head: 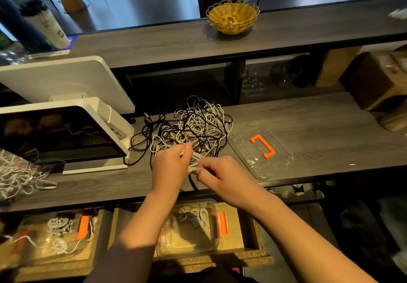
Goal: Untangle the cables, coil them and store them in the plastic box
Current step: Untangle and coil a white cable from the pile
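A tangled heap of white and black cables (198,126) lies on the grey wooden desk (319,119). At its near edge my left hand (170,166) and my right hand (217,173) both pinch a small bundle of white cable (193,161) between them. A black cable end hangs over the desk edge under my hands. Below the desk, a clear plastic box (193,234) with orange clips holds a few coiled white cables. Its clear lid with an orange handle (262,148) lies on the desk to the right of the heap.
A white screen on a stand (66,128) occupies the desk's left. More white cables (19,172) lie at the far left. A second box with cables (63,230) sits lower left. A yellow woven basket (233,16) stands on the upper shelf.
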A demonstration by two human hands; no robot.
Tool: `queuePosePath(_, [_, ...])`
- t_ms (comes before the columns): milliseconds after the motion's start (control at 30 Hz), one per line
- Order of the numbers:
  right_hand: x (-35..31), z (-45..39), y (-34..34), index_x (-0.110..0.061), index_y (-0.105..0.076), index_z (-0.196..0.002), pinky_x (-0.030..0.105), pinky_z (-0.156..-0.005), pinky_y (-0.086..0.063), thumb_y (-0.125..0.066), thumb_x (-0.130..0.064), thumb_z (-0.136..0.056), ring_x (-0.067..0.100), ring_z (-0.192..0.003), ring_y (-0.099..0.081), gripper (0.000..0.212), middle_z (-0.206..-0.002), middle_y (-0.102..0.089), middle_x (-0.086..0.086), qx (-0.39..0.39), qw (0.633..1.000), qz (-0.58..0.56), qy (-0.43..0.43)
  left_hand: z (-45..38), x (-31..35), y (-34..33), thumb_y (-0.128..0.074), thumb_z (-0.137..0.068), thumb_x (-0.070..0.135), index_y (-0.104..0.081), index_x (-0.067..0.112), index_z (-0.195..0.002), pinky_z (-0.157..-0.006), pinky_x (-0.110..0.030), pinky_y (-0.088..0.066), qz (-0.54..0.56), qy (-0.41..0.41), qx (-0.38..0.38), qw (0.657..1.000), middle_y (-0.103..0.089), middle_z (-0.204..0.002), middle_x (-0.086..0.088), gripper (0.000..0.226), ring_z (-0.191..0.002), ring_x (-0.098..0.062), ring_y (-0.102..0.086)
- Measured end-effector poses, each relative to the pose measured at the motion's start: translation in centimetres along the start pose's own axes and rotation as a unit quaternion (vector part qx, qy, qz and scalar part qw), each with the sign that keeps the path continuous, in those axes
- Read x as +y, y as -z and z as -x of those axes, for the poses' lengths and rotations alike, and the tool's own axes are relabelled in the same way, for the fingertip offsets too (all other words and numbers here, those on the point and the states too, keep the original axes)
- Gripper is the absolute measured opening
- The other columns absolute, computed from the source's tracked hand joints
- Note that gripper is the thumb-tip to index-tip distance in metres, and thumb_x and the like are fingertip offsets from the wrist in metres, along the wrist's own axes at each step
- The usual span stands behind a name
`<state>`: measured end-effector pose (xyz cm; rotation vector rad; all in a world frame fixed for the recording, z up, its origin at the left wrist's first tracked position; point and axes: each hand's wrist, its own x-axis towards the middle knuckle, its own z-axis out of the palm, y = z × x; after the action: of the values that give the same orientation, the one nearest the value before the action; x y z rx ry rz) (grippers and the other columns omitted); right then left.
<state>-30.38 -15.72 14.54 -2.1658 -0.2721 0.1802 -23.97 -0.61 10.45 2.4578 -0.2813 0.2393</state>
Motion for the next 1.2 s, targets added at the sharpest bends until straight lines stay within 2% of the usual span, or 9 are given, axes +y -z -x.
queuePosePath(167, [1.2,-0.8,2.2,-0.027,-0.059,-0.085,0.025,-0.059,-0.037,-0.051,-0.024,-0.102,0.002,-0.062,-0.051,0.020,-0.066,-0.054,-0.015,0.089,0.996,0.023,0.001,0.7,1.0,0.2,-0.051,-0.103,0.029,-0.048,0.027,-0.050,-0.047,-0.017,-0.031,0.121,-0.001,-0.159,0.980,-0.039,-0.043,0.011,0.054,-0.041,-0.007,-0.037])
queuePosePath(333, [2.6,-1.4,3.5,-0.017,-0.069,-0.097,0.023,-0.062,-0.042,-0.052,-0.025,-0.102,0.007,-0.068,-0.058,0.019,-0.074,-0.064,-0.008,0.139,0.990,0.029,-0.007,0.7,3.2,1.7,-0.046,-0.106,0.033,-0.053,0.007,-0.054,-0.049,-0.028,-0.033,0.244,0.034,-0.207,0.947,-0.044,-0.048,-0.006,0.058,-0.046,-0.020,-0.037])
queuePosePath(400, [3.2,-1.6,3.9,-0.019,-0.069,-0.096,0.027,-0.065,-0.046,-0.053,-0.026,-0.102,0.009,-0.072,-0.061,0.018,-0.077,-0.066,-0.007,0.146,0.989,0.024,-0.016,1.1,3.8,2.3,-0.045,-0.105,0.039,-0.060,-0.004,-0.060,-0.050,-0.032,-0.040,0.281,0.044,-0.208,0.936,-0.055,-0.051,-0.016,0.064,-0.046,-0.027,-0.046])
queuePosePath(567, [4.4,-1.7,3.7,-0.021,-0.068,-0.094,0.038,-0.072,-0.051,-0.054,-0.030,-0.101,0.016,-0.078,-0.063,0.019,-0.081,-0.068,-0.002,0.088,0.995,0.003,-0.042,1.4,4.4,2.9,-0.047,-0.104,0.024,-0.067,0.000,-0.062,-0.044,-0.014,-0.039,0.347,0.092,-0.138,0.923,-0.060,-0.049,-0.004,0.053,-0.042,-0.005,-0.051])
queuePosePath(700, [4.8,-1.4,2.9,-0.024,-0.066,-0.090,0.023,-0.063,-0.043,-0.053,-0.031,-0.102,0.008,-0.072,-0.058,0.019,-0.076,-0.064,-0.007,0.062,0.996,-0.007,-0.057,1.0,4.2,2.8,-0.045,-0.099,0.044,-0.062,0.015,-0.064,-0.043,-0.017,-0.036,0.385,0.167,-0.076,0.904,-0.054,-0.046,0.005,0.049,-0.043,-0.007,-0.047])
queuePosePath(800, [5.1,-1.4,2.3,-0.023,-0.067,-0.089,0.022,-0.062,-0.040,-0.053,-0.030,-0.102,0.006,-0.072,-0.057,0.021,-0.075,-0.064,-0.007,0.057,0.996,-0.008,-0.074,1.0,4.0,2.3,-0.041,-0.085,0.058,-0.060,0.012,-0.078,-0.045,-0.019,-0.035,0.419,0.166,-0.107,0.886,-0.056,-0.052,0.006,0.051,-0.045,-0.006,-0.044])
queuePosePath(900, [5.6,-1.3,1.9,-0.024,-0.067,-0.086,0.031,-0.066,-0.044,-0.053,-0.030,-0.102,0.013,-0.072,-0.060,0.022,-0.074,-0.065,-0.003,0.050,0.995,-0.002,-0.088,0.7,3.1,1.7,-0.046,-0.091,0.051,-0.059,0.008,-0.090,-0.049,-0.020,-0.038,0.450,0.153,-0.152,0.867,-0.048,-0.057,0.008,0.045,-0.050,-0.007,-0.039])
queuePosePath(967, [5.8,-1.0,1.8,-0.034,-0.062,-0.079,0.027,-0.061,-0.041,-0.053,-0.032,-0.102,0.006,-0.064,-0.054,0.025,-0.066,-0.059,-0.009,0.046,0.995,0.001,-0.091,0.5,2.5,1.4,-0.050,-0.092,0.048,-0.059,0.009,-0.097,-0.058,-0.026,-0.040,0.452,0.156,-0.171,0.862,-0.049,-0.062,0.006,0.039,-0.055,-0.009,-0.042])
queuePosePath(1200, [3.7,0.0,0.9,-0.025,-0.067,-0.089,0.039,-0.069,-0.048,-0.051,-0.039,-0.102,0.014,-0.070,-0.057,0.025,-0.073,-0.061,-0.006,-0.055,0.995,0.006,-0.083,0.4,1.6,0.9,-0.054,-0.102,0.032,-0.065,0.017,-0.092,-0.065,-0.023,-0.050,0.347,0.158,-0.087,0.920,-0.064,-0.067,0.007,0.020,-0.062,-0.006,-0.059])
